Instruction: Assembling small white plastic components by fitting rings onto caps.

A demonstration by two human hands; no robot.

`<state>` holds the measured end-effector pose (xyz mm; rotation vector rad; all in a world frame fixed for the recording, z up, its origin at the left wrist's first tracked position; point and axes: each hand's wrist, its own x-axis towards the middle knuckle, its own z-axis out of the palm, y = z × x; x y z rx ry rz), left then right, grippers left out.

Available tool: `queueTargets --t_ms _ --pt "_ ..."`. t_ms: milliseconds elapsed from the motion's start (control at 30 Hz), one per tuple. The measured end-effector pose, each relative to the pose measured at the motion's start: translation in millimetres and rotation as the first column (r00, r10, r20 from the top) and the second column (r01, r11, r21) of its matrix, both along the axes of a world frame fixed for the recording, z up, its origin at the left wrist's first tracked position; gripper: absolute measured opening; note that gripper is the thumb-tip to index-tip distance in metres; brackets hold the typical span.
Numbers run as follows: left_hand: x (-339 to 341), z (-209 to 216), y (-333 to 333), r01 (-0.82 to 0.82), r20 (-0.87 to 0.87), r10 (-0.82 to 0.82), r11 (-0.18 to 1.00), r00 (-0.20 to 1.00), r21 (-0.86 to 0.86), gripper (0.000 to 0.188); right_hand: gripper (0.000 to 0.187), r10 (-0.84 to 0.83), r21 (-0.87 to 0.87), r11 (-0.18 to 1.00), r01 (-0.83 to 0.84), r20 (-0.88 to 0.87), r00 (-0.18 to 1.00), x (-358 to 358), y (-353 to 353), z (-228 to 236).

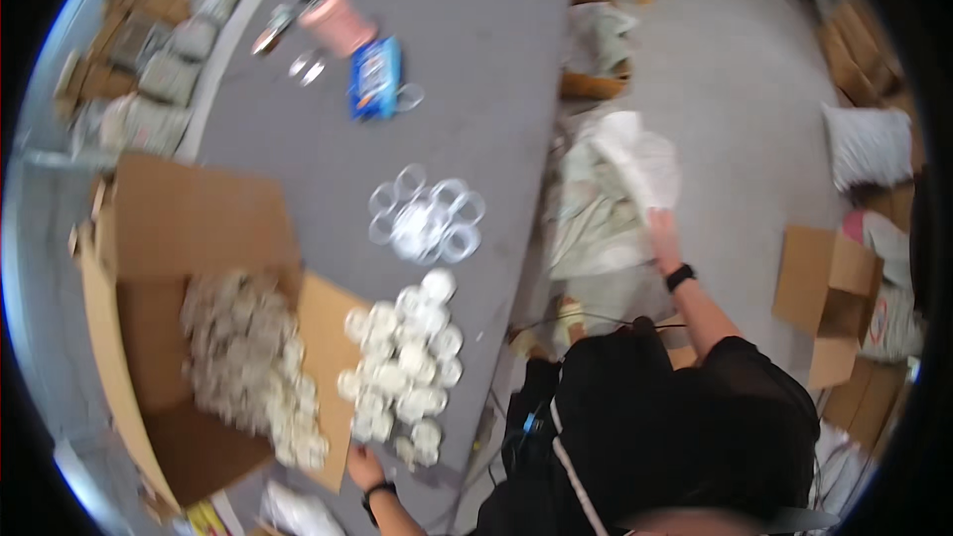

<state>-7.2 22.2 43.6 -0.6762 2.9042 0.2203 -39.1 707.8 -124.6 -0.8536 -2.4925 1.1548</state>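
Observation:
My right hand (663, 238) reaches out to the right of the table, its fingers closed on the edge of a white woven sack (635, 164). Below it hangs a crumpled pale sack (599, 213). My left hand (364, 467) is low at the table, beside the flap of an open cardboard box (199, 203); its fingers are too small and blurred to read. Many off-white round caps (238, 352) fill part of the box. More such caps (402, 357) lie spread on the table by the flap, just beyond my left hand.
Clear plastic rings (427, 218) lie in a cluster on the grey table (476, 69). Farther up are a blue packet (375, 77) and a pink cylindrical container (338, 20). An open cardboard box (819, 283) and a stuffed white bag (869, 147) stand on the floor at right.

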Motion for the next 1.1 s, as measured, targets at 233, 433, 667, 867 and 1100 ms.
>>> queueTargets --t_ms 233,433,667,867,1100 --pt "-20.9 62.1 -66.6 -0.122 -0.067 0.132 0.984 0.989 0.132 0.014 0.039 -0.058 0.043 0.998 0.055 0.053 0.997 7.0 -31.1 76.2" --pt "-63.3 52.9 -93.7 -0.197 -0.226 0.615 0.543 0.756 0.817 0.028 0.030 -0.231 -0.100 0.965 0.242 0.108 0.967 26.8 -29.3 60.7" --pt "-73.4 3.4 55.2 0.371 -0.352 -0.248 0.863 0.902 0.343 0.088 0.032 -0.372 -0.093 0.922 0.375 0.050 0.927 22.0 -33.8 61.2" --pt "-96.1 0.3 182.2 0.579 0.043 -0.585 0.809 0.810 0.105 0.103 0.034 -0.241 -0.158 0.956 0.249 0.070 0.968 11.8 -36.8 89.0" --pt "-106.5 -19.9 182.6 0.581 -0.196 -0.553 0.803 0.810 0.134 0.070 0.031 -0.082 -0.464 0.880 0.101 0.059 0.995 6.2 0.7 77.1"
